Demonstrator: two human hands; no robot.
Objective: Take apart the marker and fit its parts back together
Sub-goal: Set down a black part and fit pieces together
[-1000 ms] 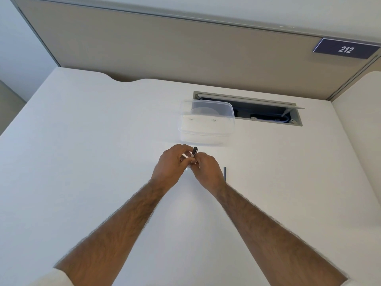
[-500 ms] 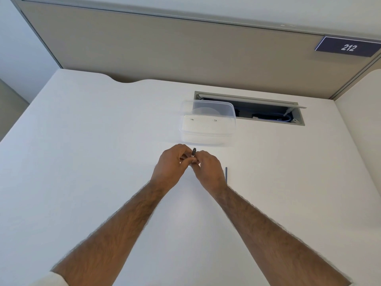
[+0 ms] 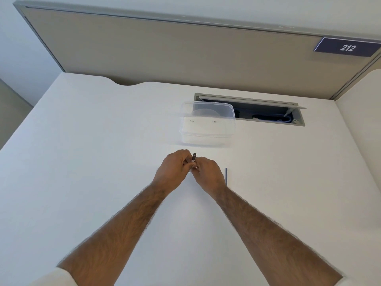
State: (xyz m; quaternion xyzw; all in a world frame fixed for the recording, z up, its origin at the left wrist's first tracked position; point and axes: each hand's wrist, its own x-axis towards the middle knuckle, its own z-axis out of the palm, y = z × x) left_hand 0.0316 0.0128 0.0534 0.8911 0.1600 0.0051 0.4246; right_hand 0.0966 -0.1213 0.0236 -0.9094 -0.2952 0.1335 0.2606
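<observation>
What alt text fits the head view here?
Both hands, left hand and right hand, pinch a dark marker together over a white desk. A thin dark rod lies right of them; a clear plastic container sits beyond.

White tabletop [image 3: 86, 162], matte, back edge with a curved notch. Clear plastic container [image 3: 207, 123] rests on it, taken as landmark. Directly behind and to the right of the container: a rectangular cable hatch [image 3: 268, 112] set into the surface, lid open, cables inside. In front of the container and slightly right: a thin dark rod [image 3: 226, 176] lying flat, pointing front to back.
</observation>
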